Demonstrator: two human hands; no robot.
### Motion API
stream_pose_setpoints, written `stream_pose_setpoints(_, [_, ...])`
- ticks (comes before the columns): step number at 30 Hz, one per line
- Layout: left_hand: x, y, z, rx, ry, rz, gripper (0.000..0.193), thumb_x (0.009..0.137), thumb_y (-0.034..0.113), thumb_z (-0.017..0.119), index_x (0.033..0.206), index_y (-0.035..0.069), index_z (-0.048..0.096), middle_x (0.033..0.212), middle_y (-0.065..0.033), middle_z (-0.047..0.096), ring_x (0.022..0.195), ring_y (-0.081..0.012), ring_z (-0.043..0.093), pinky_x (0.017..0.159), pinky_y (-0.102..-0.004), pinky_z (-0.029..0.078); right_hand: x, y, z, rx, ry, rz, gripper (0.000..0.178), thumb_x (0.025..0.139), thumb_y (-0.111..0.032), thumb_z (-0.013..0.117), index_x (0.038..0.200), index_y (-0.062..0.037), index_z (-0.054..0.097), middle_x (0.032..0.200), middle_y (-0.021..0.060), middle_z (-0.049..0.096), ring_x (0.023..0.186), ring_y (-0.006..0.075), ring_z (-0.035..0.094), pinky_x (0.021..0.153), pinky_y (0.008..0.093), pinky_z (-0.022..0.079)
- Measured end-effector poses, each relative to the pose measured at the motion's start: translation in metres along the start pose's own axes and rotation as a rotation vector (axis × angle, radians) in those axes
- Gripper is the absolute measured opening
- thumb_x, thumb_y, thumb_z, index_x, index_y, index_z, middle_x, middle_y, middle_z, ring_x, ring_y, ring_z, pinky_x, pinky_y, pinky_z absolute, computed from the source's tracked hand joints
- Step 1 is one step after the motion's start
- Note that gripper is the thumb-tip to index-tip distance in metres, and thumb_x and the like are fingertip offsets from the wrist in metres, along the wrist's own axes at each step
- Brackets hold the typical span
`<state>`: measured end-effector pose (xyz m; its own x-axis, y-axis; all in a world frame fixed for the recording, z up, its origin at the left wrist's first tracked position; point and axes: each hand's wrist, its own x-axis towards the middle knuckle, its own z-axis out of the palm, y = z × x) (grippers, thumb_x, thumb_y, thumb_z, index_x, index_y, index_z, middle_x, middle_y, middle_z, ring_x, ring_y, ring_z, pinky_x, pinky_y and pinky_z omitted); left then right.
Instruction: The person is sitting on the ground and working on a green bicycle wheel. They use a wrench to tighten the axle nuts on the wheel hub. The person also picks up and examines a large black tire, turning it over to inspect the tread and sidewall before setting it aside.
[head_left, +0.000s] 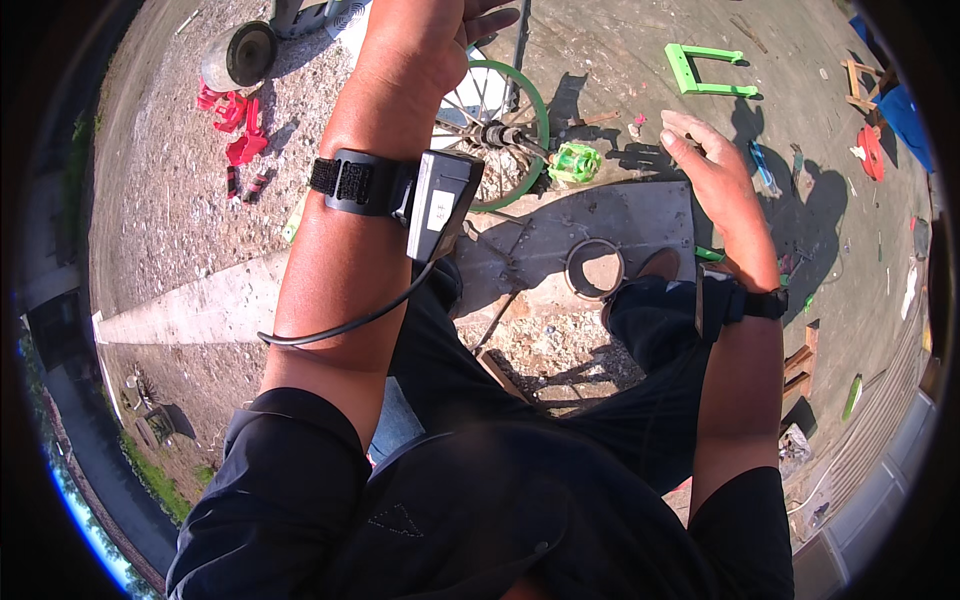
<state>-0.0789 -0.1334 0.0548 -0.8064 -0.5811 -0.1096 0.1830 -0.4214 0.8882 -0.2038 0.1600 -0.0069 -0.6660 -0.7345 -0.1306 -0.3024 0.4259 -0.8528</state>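
Note:
My left hand [425, 40] reaches to the top edge, where part of it is cut off. Its visible fingers stretch out to the right, and I see nothing held in them. Just below and right of it is a spoked wheel with a green rim [546, 115]; my wrist covers part of the wheel. A dirty hub with an axle [500, 135] sits at the wheel's middle, and a bright green translucent part [575, 163] is by its right side. My right hand [708, 165] hovers on the right with fingers extended, holding nothing, nearest to the grey sheet [655, 212].
A round metal ring [568, 275] rests on the sheet between my legs. Farther off are a green U-shaped frame [682, 70], red scraps [245, 148] and a grey cylinder with a dark end [252, 50]. A black boxy device [455, 190] is strapped to my left forearm, its cable trailing.

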Motion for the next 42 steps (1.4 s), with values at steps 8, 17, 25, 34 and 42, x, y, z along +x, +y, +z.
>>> stream_pose_setpoints(8, [-0.016, 0.006, 0.012, 0.024, -0.011, 0.057, 0.070, 0.100, 0.036, 0.053, 0.148, -0.005, 0.025, 0.141, -0.0291, 0.044, 0.115, -0.0338, 0.059, 0.089, -0.0407, 0.052, -0.001, -0.003, -0.001, -0.019, -0.001, 0.006, 0.050, 0.096, -0.033, 0.063, 0.131, 0.0013, 0.059, 0.131, 0.0156, 0.061, 0.121, 0.0214, 0.056, 0.103, 0.0321, 0.040])
stream_pose_setpoints(17, [-0.017, 0.006, 0.013, 0.020, -0.008, 0.070, 0.068, 0.100, 0.035, 0.053, 0.147, -0.006, 0.026, 0.139, -0.0291, 0.045, 0.114, -0.0339, 0.059, 0.089, -0.0410, 0.052, 0.000, -0.001, -0.002, -0.017, -0.003, -0.001, 0.051, 0.096, -0.033, 0.063, 0.132, 0.0020, 0.058, 0.131, 0.0164, 0.061, 0.121, 0.0210, 0.056, 0.104, 0.0314, 0.040])
stream_pose_setpoints(25, [-0.019, 0.008, 0.016, 0.031, -0.005, 0.071, 0.069, 0.100, 0.035, 0.053, 0.148, -0.007, 0.025, 0.140, -0.0297, 0.044, 0.116, -0.0353, 0.058, 0.092, -0.0423, 0.050, -0.001, -0.005, -0.002, -0.038, -0.003, 0.007, 0.052, 0.095, -0.035, 0.063, 0.132, 0.0014, 0.058, 0.131, 0.0168, 0.061, 0.123, 0.0215, 0.055, 0.105, 0.0316, 0.039])
stream_pose_setpoints(34, [-0.017, 0.007, 0.015, 0.041, 0.000, 0.061, 0.068, 0.100, 0.035, 0.053, 0.147, -0.006, 0.026, 0.139, -0.0286, 0.046, 0.116, -0.0347, 0.058, 0.092, -0.0421, 0.050, -0.001, -0.002, -0.002, -0.029, -0.010, 0.018, 0.051, 0.095, -0.035, 0.063, 0.132, 0.0011, 0.058, 0.133, 0.0168, 0.060, 0.124, 0.0221, 0.054, 0.106, 0.0321, 0.039])
stream_pose_setpoints(42, [-0.015, 0.006, 0.014, 0.059, 0.014, 0.066, 0.068, 0.100, 0.036, 0.053, 0.147, -0.006, 0.028, 0.137, -0.0270, 0.048, 0.113, -0.0330, 0.060, 0.090, -0.0415, 0.051, -0.001, -0.003, -0.001, -0.026, -0.013, 0.018, 0.051, 0.095, -0.034, 0.063, 0.132, 0.0016, 0.058, 0.133, 0.0174, 0.060, 0.124, 0.0227, 0.054, 0.106, 0.0324, 0.039])
